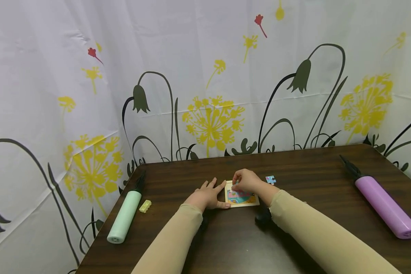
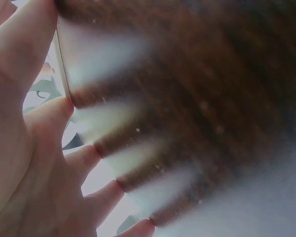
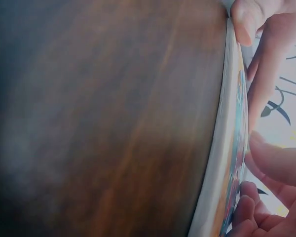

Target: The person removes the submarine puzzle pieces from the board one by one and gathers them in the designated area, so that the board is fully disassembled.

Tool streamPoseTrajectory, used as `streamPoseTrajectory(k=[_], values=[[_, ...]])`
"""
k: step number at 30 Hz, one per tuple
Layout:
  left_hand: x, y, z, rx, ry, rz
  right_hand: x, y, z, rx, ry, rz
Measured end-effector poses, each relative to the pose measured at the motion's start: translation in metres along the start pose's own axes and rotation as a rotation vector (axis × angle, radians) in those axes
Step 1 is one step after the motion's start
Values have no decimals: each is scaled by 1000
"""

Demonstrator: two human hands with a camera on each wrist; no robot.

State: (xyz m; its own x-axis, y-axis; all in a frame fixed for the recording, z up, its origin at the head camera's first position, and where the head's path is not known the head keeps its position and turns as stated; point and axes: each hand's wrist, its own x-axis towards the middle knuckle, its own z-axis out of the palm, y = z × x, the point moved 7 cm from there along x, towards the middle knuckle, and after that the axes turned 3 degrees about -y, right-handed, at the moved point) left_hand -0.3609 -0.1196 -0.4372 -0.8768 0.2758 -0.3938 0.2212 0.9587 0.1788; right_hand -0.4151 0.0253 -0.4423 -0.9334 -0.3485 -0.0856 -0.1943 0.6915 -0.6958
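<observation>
A small jigsaw puzzle in a pale wooden frame lies on the dark table, with a colourful picture partly covered by the right hand. My left hand rests on the table at its left side, fingers spread, the thumb against the frame's lower left edge. Over the upper left part of the picture, my right hand pinches a puzzle piece between thumb and forefinger; the fingers hide most of it. In the right wrist view, the frame's edge runs beside the curled fingers. A loose blue and pink puzzle piece lies just right of the right hand.
At the table's left lies a mint green hand pump with a black nozzle, and beside it a small yellow block. A purple hand pump lies at the right. A flower-printed curtain hangs behind the table.
</observation>
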Motion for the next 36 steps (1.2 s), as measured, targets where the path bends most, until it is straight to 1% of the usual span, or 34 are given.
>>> streamPoseTrajectory(k=[7, 13, 16, 21, 24, 27, 33, 36], values=[[-1, 1, 0, 4, 1, 1, 2, -1, 4, -17, -1, 48], [0, 1, 0, 9, 0, 4, 1, 0, 3, 2, 24, 52], [0, 1, 0, 11, 1, 0, 1, 0, 1, 7, 23, 39], [0, 1, -1, 9, 0, -4, 0, -2, 1, -4, -21, 4], [0, 1, 0, 9, -2, -4, 0, -2, 2, -5, -37, 0], [0, 0, 0, 12, -3, -3, 0, -1, 2, 11, -33, -6], [1, 1, 0, 13, -3, -2, -1, -1, 0, 63, 5, -22], [2, 0, 1, 8, -5, -1, -1, 0, -2, 83, 12, -22]])
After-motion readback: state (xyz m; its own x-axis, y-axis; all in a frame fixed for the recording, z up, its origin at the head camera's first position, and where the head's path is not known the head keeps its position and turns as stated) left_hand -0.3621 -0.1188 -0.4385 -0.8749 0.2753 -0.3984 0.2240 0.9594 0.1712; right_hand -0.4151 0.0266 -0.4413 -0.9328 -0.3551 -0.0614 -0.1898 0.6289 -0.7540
